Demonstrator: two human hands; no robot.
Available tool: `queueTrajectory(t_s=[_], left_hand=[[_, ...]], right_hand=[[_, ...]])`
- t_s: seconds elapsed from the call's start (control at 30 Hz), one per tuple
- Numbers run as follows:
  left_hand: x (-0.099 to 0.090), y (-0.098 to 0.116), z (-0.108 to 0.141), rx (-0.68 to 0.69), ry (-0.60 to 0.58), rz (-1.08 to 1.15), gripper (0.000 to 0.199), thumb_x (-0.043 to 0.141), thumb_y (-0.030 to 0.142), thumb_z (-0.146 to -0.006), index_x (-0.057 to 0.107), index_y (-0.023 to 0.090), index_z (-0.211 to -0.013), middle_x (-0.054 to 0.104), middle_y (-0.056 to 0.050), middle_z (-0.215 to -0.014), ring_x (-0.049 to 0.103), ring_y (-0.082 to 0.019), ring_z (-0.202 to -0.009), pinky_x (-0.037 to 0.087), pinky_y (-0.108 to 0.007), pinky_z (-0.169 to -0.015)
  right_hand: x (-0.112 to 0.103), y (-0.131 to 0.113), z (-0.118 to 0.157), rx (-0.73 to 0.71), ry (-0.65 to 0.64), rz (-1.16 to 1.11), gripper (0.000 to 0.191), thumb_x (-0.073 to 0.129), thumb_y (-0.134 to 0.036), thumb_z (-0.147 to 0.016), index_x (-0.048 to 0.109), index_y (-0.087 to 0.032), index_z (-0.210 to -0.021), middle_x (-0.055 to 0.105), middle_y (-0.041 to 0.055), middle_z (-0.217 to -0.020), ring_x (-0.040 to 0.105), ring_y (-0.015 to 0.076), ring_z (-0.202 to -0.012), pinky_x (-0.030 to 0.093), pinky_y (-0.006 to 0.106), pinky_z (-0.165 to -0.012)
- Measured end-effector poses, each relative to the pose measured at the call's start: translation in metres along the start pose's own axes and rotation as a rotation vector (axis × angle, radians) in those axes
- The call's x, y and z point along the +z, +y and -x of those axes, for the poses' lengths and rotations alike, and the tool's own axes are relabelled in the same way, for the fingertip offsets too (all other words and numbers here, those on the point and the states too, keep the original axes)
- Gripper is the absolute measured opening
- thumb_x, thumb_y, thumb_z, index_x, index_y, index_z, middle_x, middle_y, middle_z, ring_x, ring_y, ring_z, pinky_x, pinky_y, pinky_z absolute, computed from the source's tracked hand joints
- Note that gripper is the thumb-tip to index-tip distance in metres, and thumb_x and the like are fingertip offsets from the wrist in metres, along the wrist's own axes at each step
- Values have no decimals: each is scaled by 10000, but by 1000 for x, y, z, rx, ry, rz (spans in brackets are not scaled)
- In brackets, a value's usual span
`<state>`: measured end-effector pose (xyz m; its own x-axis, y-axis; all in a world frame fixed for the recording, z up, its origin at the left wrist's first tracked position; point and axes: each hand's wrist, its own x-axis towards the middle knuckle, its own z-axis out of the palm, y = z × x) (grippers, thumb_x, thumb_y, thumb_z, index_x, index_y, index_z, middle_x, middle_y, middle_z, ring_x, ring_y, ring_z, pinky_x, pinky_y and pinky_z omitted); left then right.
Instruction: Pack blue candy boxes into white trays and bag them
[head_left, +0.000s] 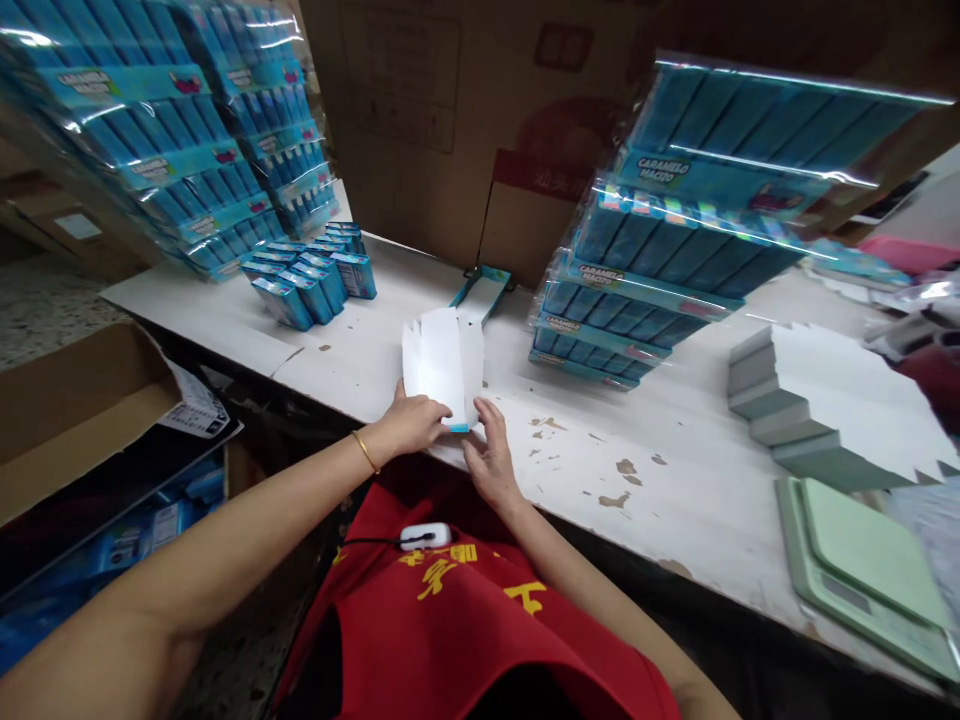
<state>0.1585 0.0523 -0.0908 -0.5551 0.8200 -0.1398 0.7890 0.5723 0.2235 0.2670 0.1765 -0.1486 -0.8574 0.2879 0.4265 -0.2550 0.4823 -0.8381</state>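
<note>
A partly folded carton (pixel 441 365), white inside with a blue near edge, lies on the table in front of me. My left hand (pixel 414 420) is closed on its near left corner, thumb along the left side and fingers over the near edge. By the near right corner is my right hand (pixel 491 455), its fingers apart and curved, the fingertips at or just beside the carton. Behind the carton lies a narrow blue tray (pixel 484 293) with a white inside, against the big brown box.
Small blue boxes (pixel 311 285) stand grouped at the left. Wrapped stacks of blue display packs rise at left (pixel 165 150) and right (pixel 630 270). Flat white cartons (pixel 840 390) and a green scale (pixel 862 560) sit right. An open cardboard box (pixel 90 400) is beside the table, lower left.
</note>
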Motion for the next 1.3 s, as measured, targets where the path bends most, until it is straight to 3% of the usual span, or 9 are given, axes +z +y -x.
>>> queueTrajectory(t_s=[0.33,0.47,0.63,0.73,0.83,0.93,1.03,1.13,1.3], left_hand=[[-10,26,-8,-105,-169,-136,161,509,141,-693,667,152,-723,668,-133,-777,613,-282,-808,232,-537,-889],[-15,31,-17,-219,-252,-81,153,547,205,-695,672,153,-767,659,-161,-868,579,-321,-910,278,-548,-866],[-14,21,-10,-243,-262,-12,273,568,256,-690,655,227,-947,647,-115,-994,566,-293,-960,379,-468,-839],[-12,8,2,-174,-140,98,396,519,184,-709,585,257,-1093,605,-62,-1103,524,-226,-1052,394,-378,-890],[-12,-6,13,-120,249,238,435,417,76,-715,566,171,-1113,539,-75,-1172,467,-172,-1120,346,-304,-976],[-9,-20,20,-257,527,348,456,444,198,-762,468,113,-1209,453,-122,-1223,431,-204,-1146,323,-331,-1005],[-2,-28,24,-417,474,523,572,479,375,-770,388,97,-1261,408,-162,-1246,521,-218,-1010,391,-360,-930],[3,-35,22,-521,472,646,629,483,423,-766,336,114,-1294,398,-170,-1261,572,-185,-869,433,-342,-851],[4,-55,1,-644,539,843,775,530,526,-707,297,102,-1312,456,-179,-1224,570,-194,-908,460,-296,-752]], right_hand=[[2,6,-8,-18,-41,60,600,438,-110,-732,311,-206,-1310,327,93,-1313,284,188,-1253,266,395,-1053],[-17,7,-14,-67,-148,94,610,458,-127,-744,293,-219,-1323,334,92,-1313,308,192,-1238,328,393,-1014],[-49,-21,-21,-228,-127,453,440,400,-96,-804,431,-208,-1228,406,93,-1279,372,219,-1172,342,428,-982],[-42,-44,-22,-345,-225,614,359,381,-93,-834,460,-160,-1178,484,115,-1191,435,218,-1083,387,388,-926],[-14,-56,-24,-360,-418,781,302,396,-101,-845,462,-128,-1139,544,121,-1066,481,221,-986,414,361,-850],[15,-51,-28,-252,-590,936,191,451,-201,-867,493,-145,-1045,568,93,-923,518,220,-867,423,354,-763],[29,-38,-30,-144,-698,1032,174,470,-309,-875,510,-163,-960,562,85,-888,521,217,-845,415,329,-701],[27,-32,-18,-197,-707,1043,153,429,-308,-896,508,-179,-919,556,75,-872,510,209,-855,398,306,-685],[21,-44,19,-271,-653,1025,118,404,-274,-902,489,-194,-883,540,58,-817,503,197,-796,388,302,-666]])
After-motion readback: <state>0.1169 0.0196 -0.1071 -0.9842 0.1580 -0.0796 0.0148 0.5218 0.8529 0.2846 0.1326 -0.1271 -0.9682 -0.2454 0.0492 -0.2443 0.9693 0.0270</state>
